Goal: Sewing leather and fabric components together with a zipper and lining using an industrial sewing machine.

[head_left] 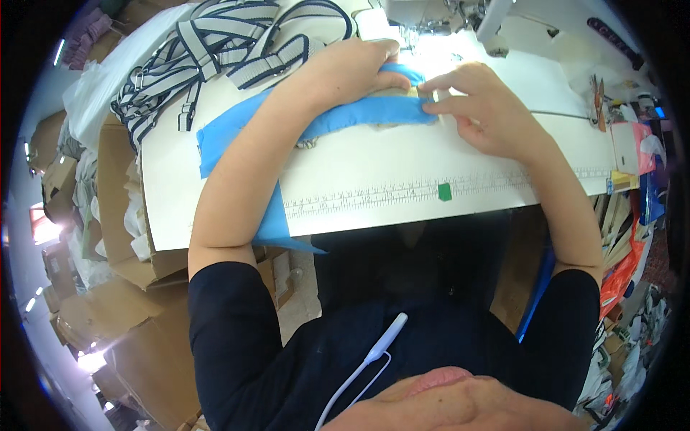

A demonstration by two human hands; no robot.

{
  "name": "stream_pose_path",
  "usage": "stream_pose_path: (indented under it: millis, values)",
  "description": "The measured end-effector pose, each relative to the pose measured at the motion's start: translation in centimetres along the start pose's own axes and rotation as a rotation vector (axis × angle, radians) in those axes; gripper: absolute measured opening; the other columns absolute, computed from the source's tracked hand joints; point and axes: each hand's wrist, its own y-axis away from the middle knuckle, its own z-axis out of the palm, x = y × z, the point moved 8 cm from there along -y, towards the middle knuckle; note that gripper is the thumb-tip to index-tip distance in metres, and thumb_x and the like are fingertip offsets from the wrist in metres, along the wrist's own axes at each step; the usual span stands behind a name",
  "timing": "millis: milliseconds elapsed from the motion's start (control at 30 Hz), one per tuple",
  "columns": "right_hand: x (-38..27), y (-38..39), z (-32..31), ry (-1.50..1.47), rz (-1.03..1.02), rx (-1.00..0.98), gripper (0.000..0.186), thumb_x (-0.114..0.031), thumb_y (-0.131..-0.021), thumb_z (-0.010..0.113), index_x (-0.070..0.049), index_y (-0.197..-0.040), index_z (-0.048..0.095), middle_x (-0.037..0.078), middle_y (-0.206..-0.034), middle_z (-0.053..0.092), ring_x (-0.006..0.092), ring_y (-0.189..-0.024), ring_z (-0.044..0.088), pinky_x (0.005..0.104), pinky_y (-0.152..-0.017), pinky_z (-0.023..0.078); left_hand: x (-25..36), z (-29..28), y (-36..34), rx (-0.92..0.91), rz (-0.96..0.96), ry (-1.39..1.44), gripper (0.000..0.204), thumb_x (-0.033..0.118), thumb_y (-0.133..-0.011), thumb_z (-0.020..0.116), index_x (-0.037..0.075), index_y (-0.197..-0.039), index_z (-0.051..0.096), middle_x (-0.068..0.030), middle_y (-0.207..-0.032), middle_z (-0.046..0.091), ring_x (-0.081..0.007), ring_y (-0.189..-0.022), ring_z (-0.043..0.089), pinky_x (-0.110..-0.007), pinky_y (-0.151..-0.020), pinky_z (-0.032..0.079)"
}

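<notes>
Here | left hand [352, 70] on blue cloth [366, 113] | right hand [485, 108] at cloth's right end | hands near each other, pinching or not: cannot tell | striped straps [201, 50] behind cloth

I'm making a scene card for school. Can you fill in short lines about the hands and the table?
Left hand: on the blue cloth
Right hand: touching the cloth's right end
Table: white
Far left: piled striped straps
Far side: sewing machine, brightly lit
Right end: scissors
Near edge: ruler markings, green patch
</notes>
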Motion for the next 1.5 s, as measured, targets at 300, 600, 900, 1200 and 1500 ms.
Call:
stream_pose_path:
  millis: [300, 600, 900, 1200, 1500]
  values:
    - [-0.9, -0.3, -0.2, -0.013, -0.044, 0.0, 0.037, 0.008, -0.067, 0.062, -0.012, -0.097, 0.069, 0.003, -0.115, 0.065, 0.024, -0.118, 0.054, 0.0474, -0.111, 0.036, -0.3, -0.6, 0.3, -0.05, -0.182, 0.052, 0.052, 0.051, -0.079, 0.072, 0.006, -0.106, 0.063, -0.016, -0.084, 0.07, -0.0299, -0.077, 0.068, -0.04, -0.071, 0.052]
    - [-0.8, -0.5, 0.2, 0.001, -0.073, 0.0, 0.027, 0.002, -0.069, 0.067, -0.009, -0.094, 0.066, 0.003, -0.113, 0.063, 0.0228, -0.112, 0.058, 0.0403, -0.099, 0.045, -0.8, -0.6, -0.2, -0.063, -0.192, 0.094, 0.05, 0.053, -0.075, 0.074, 0.006, -0.091, 0.068, -0.0165, -0.08, 0.069, -0.0291, -0.074, 0.067, -0.039, -0.069, 0.052]
    - [-1.4, -0.5, 0.1, 0.046, -0.09, 0.002, 0.028, 0.0, -0.069, 0.068, -0.01, -0.096, 0.064, 0.004, -0.113, 0.062, 0.0217, -0.107, 0.06, 0.0355, -0.091, 0.046, -0.9, -0.5, 0.2, -0.013, -0.138, 0.222, 0.025, 0.027, -0.089, 0.067, 0.002, -0.087, 0.065, -0.0112, -0.073, 0.065, -0.0197, -0.064, 0.058, -0.032, -0.063, 0.047]
    - [-2.3, -0.6, -0.3, 0.141, -0.128, 0.021, 0.026, 0.0, -0.069, 0.068, -0.008, -0.094, 0.066, 0.005, -0.11, 0.064, 0.0188, -0.107, 0.06, 0.0362, -0.093, 0.045, -0.1, -0.6, -0.3, -0.035, -0.115, 0.053, 0.024, 0.032, -0.088, 0.064, 0.008, -0.092, 0.066, -0.0127, -0.081, 0.07, -0.0311, -0.078, 0.068, -0.043, -0.07, 0.052]
    - [-1.3, -0.3, 0.3, 0.069, -0.093, 0.002, 0.035, 0.007, -0.065, 0.065, -0.01, -0.095, 0.065, 0.004, -0.113, 0.062, 0.0198, -0.111, 0.06, 0.038, -0.093, 0.043, -0.1, -0.3, -0.3, -0.013, -0.104, -0.011, 0.025, 0.032, -0.087, 0.066, 0.008, -0.094, 0.066, -0.0132, -0.083, 0.071, -0.0308, -0.078, 0.069, -0.041, -0.072, 0.054]
